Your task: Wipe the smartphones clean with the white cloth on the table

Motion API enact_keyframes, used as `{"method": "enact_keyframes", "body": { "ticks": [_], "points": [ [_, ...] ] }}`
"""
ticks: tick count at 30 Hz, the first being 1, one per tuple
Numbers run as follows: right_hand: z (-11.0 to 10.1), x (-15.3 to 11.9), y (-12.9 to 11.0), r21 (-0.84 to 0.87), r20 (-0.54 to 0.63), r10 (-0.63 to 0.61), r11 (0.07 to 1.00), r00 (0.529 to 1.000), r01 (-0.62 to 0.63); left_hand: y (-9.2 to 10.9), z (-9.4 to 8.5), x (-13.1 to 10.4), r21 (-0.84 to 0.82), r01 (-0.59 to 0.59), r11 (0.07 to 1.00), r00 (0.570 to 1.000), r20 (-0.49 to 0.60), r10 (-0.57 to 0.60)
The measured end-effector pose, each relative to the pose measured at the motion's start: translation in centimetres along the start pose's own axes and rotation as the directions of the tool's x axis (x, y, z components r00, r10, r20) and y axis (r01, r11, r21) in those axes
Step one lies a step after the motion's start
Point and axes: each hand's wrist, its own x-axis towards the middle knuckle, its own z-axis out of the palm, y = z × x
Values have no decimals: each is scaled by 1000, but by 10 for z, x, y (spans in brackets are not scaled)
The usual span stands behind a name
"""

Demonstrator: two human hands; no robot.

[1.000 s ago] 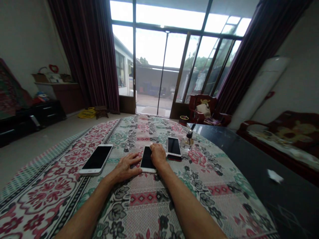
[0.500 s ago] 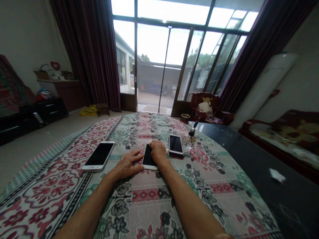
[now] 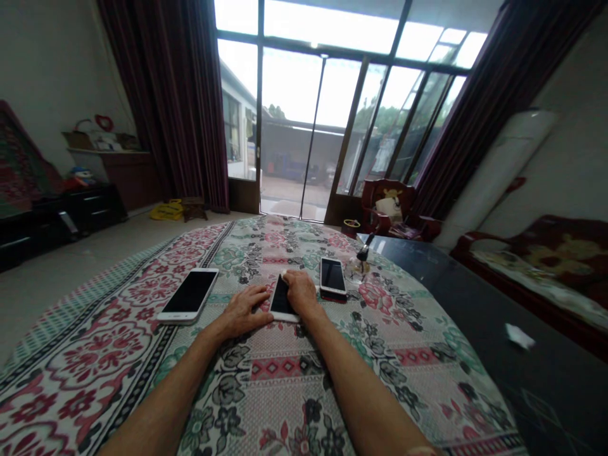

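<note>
A white-framed smartphone with a dark screen lies flat on the patterned tablecloth between my hands. My left hand rests at its left side, fingers spread, with the thumb at the phone's lower left corner. Over the right part of the screen, my right hand is curled with its fingers pressed down. A small whitish bit shows at those fingertips; I cannot tell what it is. Another white smartphone lies to the left. To the right, a third white phone rests on a dark, red-edged thing.
A small glass jar with a black-handled brush stands beyond the right phone. The floral tablecloth covers the round table. A dark glossy surface with a crumpled white piece lies to the right. Wooden chairs and glass doors stand farther back.
The view has shifted slightly. My right hand stays curled over the phone with hardly any movement, and my left hand keeps its place beside it.
</note>
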Motion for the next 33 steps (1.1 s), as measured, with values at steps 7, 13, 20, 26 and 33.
{"method": "enact_keyframes", "body": {
  "ticks": [7, 13, 20, 26, 33],
  "points": [
    [-1, -13, -3, 56, 33, -187, 981, 982, 185, -5, 5, 1, -7, -19, 1000, 999, -40, 19],
    [-10, -17, 4, 90, 84, -218, 973, 972, 211, -3, 4, 0, -5, -21, 1000, 1000, -21, 21],
    [-14, 15, 17, 42, 129, -83, 996, 988, 78, -1, 3, 0, -26, 8, 1000, 1000, -23, -9],
    [-9, -7, 13, 153, 48, -291, 948, 956, 281, 0, 3, 1, -37, 21, 999, 1000, -22, -22],
    [-14, -47, 9, 244, 34, -464, 863, 885, 443, 2, 1, -2, -57, 33, 998, 999, -18, -34]
  ]
}}
